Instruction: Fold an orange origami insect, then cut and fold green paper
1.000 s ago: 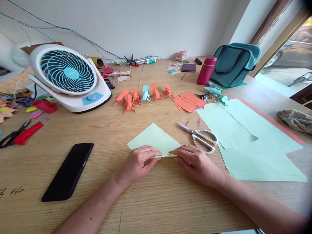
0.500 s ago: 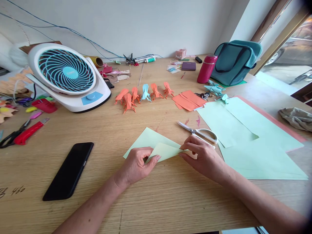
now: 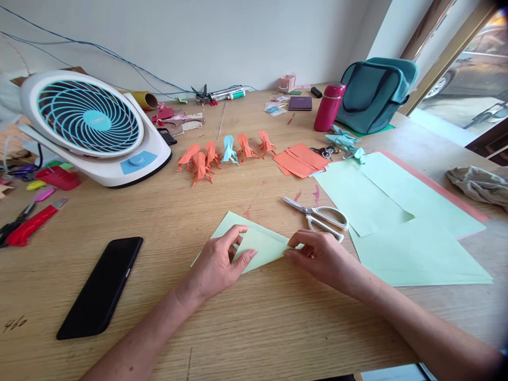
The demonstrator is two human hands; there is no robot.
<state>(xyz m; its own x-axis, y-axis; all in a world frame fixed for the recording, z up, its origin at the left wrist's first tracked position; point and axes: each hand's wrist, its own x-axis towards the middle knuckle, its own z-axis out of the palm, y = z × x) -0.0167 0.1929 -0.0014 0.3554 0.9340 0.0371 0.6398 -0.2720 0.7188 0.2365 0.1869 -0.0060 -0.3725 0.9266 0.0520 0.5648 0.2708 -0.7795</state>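
Observation:
A pale green sheet of paper (image 3: 264, 247) lies on the wooden table with one flap folded over toward me. My left hand (image 3: 222, 259) grips the flap's left part between thumb and fingers; some of its fingers are behind the paper. At the right corner, my right hand (image 3: 317, 251) pinches the paper between thumb and fingertips. White-handled scissors (image 3: 317, 214) lie partly open just beyond my right hand. Farther back stand several orange folded paper figures (image 3: 201, 166) and a light blue one (image 3: 229, 150).
A black phone (image 3: 101, 286) lies left of my arm. Large green sheets (image 3: 420, 254) cover the right side. Orange paper pieces (image 3: 299, 160), a pink bottle (image 3: 329, 108) and a teal bag (image 3: 375, 98) sit behind. A white fan (image 3: 95, 121) and red cutter (image 3: 34, 225) are at left.
The view has shifted slightly. My left hand's fingers have lifted and spread over the flap's edge, and the flap lies flatter over the sheet. My right hand still pinches the corner.

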